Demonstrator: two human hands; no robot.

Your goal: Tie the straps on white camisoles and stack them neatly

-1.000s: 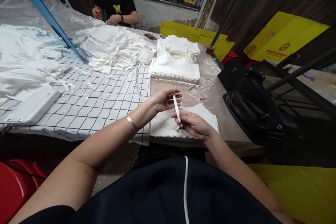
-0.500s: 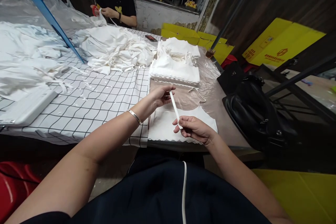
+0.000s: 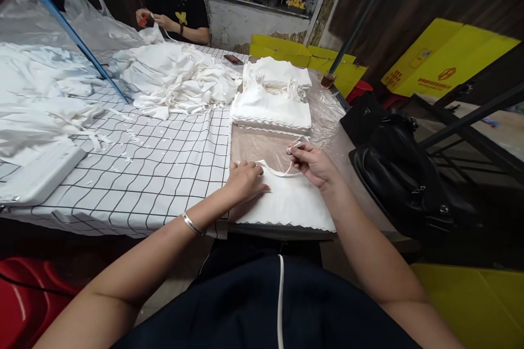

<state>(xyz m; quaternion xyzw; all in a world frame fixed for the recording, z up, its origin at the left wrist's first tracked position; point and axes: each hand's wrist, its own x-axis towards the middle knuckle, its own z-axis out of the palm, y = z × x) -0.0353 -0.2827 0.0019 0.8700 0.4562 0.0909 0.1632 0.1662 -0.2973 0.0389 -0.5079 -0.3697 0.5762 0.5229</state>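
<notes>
Background carton [image 3: 454, 54] print [image 3: 436, 83] illegible; right hand [image 3: 316, 166] pinches strap [image 3: 298, 144].

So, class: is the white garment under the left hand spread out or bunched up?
Spread out: the white garment lies mostly flat, its wavy hem in a line, the left hand resting on it.

1 left hand [image 3: 245, 181], 1 right hand [image 3: 314, 163], 1+ flat white garment [image 3: 297, 202], 1 silver bangle [image 3: 192, 224], 1 co-worker [image 3: 174, 2], 1 phone [image 3: 233, 59]; loose whites [image 3: 184, 71] too jumbled to count.
</notes>
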